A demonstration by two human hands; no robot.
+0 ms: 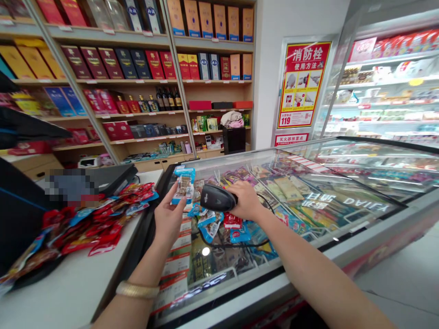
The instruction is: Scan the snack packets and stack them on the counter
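My left hand (170, 214) pinches a small blue-and-clear snack packet (185, 185) with brown pieces inside, held upright above the freezer's left end. In my right hand (246, 200) is a black barcode scanner (217, 197), its head pointing left toward the packet, a short gap between them. The scanner's black cable (240, 246) loops over the glass top. Below the scanner lie several blue snack packets (210, 227) and a red packet (233, 220) on the glass. My fingers hide part of the scanner's grip.
A heap of red and blue snack packets (103, 219) covers part of the white counter (92, 278) at left. The glass-topped chest freezer (291, 183) extends right. Behind stand shelves of boxes (137, 64) and a lit refrigerated display (384, 100).
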